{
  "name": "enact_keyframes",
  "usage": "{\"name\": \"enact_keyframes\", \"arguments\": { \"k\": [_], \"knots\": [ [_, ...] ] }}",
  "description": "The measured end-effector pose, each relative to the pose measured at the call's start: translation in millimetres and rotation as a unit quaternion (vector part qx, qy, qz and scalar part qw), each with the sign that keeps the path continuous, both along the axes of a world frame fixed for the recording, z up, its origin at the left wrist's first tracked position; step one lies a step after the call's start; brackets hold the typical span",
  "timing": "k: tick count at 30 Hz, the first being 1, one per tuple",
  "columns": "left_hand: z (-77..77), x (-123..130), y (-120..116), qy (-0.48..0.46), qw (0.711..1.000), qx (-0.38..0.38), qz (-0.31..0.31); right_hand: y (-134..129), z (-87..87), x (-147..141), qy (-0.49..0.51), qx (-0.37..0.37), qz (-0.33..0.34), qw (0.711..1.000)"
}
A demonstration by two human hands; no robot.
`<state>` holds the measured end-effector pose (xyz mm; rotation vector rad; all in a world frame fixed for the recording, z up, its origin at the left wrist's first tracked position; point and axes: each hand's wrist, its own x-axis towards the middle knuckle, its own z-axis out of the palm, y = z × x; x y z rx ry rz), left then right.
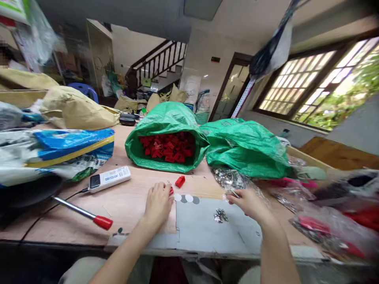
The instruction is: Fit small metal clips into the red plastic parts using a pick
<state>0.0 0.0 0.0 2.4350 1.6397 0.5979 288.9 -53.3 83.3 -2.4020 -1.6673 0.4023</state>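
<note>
Two hands on the table (130,205), both near the front edge. Left hand (158,203) lies palm down on the bare wood, fingers curled over a small red plastic part (171,191); only a sliver of the part shows past the fingertips, so it touches the part but I can't tell if it actually grips it. Right hand (248,202) sits over the grey mat (204,227), fingers pinched on a thin metal piece (235,193) at the edge of the clear bag of metal bits (229,178).

Second red part (180,181) lies loose on the wood just beyond the left hand, apart from it. Small heap of metal clips (220,215) lies on the mat, near side of the right hand, not touching. Three round discs (186,198) in a row at the far edge of the mat, between the hands.

Far centre: open green bag (166,122) on its side, mouth toward the camera, full of red parts (168,148). Second green bag (245,148) just to its right, touching.

Left side: white remote-like device (110,178), metal rod with a red handle (85,214), blue and white sack (56,152).

Right edge is blurred; red and pink bagged stuff, no detail.
</note>
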Motion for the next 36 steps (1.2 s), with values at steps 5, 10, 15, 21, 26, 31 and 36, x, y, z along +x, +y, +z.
{"name": "enact_keyframes", "arguments": {
  "k": [5,10,15,21,26,31,36],
  "knots": [
    [10.1,4.4,8.6,-0.007,1.000,-0.003,-0.008,-16.7,-28.8,20.1,0.050,-0.003,0.081,0.995],
    [17.2,46.0,35.5,-0.015,0.999,-0.041,-0.011,-9.8,-53.5,16.9,0.074,0.028,0.091,0.993],
    [13.4,71.2,58.0,-0.022,0.998,-0.053,0.001,-15.7,-56.0,17.2,0.102,0.044,0.099,0.989],
    [23.3,53.1,31.2,-0.108,0.992,-0.065,-0.005,-39.4,-49.0,64.3,0.110,0.071,0.029,0.991],
    [13.2,42.5,-15.9,-0.342,0.906,-0.242,-0.052,-33.8,-49.2,83.0,0.065,0.154,-0.062,0.984],
    [-7.2,34.9,-38.4,-0.420,0.847,-0.320,-0.058,-10.0,-60.3,59.9,0.010,0.130,-0.070,0.989],
    [-11.0,26.3,-43.8,-0.461,0.813,-0.353,-0.054,5.9,-72.5,45.3,-0.032,0.125,-0.051,0.990]
  ]
}}
